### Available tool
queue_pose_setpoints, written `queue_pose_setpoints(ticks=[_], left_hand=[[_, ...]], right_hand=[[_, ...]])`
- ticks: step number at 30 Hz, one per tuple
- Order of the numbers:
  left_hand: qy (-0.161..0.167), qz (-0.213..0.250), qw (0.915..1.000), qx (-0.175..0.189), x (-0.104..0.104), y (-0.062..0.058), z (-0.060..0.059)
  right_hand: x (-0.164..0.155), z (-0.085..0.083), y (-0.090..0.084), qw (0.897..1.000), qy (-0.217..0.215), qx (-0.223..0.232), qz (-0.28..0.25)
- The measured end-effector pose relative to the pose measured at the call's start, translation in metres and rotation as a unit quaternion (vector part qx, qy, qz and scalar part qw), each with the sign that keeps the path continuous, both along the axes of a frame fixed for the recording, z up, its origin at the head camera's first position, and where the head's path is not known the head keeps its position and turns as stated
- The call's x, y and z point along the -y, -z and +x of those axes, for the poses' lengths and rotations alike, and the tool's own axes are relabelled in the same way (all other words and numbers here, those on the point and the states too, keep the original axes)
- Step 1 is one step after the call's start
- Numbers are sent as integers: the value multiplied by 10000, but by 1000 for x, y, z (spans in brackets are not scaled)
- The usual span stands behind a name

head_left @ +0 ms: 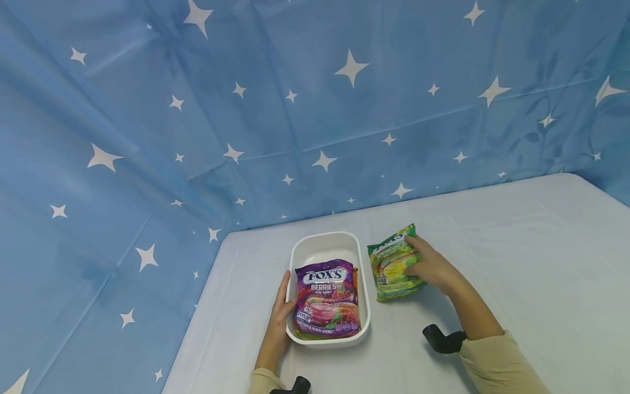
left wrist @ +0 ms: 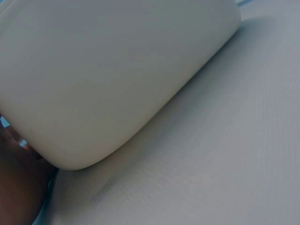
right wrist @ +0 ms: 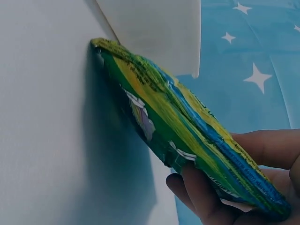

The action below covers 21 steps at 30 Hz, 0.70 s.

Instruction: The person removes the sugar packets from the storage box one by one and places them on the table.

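1. Far left: our left hand (head_left: pixel 280 314) lies flat against the left outer wall of the white tub (head_left: pixel 299 257), fingers straight, grip open and only bracing. The left wrist view shows just the tub's outer wall (left wrist: pixel 117 75) and the counter (left wrist: pixel 225 164).
2. Inside the tub: one purple Fox's Berries bag (head_left: pixel 328 300), label up, filling the near half. An orange edge shows at its right side; we cannot tell what it is. The far half shows bare white floor.
3. Right of the tub: the green candy bag (head_left: pixel 395 264) sits on the counter (head_left: pixel 517 262), just beside the tub's right wall. The right wrist view shows its far edge on the counter and the near edge raised.
4. Our right hand (head_left: pixel 432 267) grips that raised edge; in the wrist view the fingers (right wrist: pixel 201 197) curl under the bag (right wrist: pixel 187 126) with others on top.
5. To do it well, we judge: keep the left hand braced so the tub doesn't skid, and hold the green bag firmly by the body rather than the seam.
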<state>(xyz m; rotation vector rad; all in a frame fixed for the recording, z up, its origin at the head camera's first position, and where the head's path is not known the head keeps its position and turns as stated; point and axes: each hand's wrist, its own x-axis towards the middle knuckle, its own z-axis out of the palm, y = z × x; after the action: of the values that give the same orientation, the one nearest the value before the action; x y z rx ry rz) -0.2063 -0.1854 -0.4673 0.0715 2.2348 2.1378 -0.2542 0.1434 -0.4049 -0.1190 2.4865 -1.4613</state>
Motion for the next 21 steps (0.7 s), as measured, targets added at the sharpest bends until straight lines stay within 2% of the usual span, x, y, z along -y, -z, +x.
queue_pose_setpoints(ticks=[21], left_hand=[[-107, -144, 9998, 30, 0, -1, 1]], right_hand=[[-16, -4, 15, 9994, 51, 175, 304]])
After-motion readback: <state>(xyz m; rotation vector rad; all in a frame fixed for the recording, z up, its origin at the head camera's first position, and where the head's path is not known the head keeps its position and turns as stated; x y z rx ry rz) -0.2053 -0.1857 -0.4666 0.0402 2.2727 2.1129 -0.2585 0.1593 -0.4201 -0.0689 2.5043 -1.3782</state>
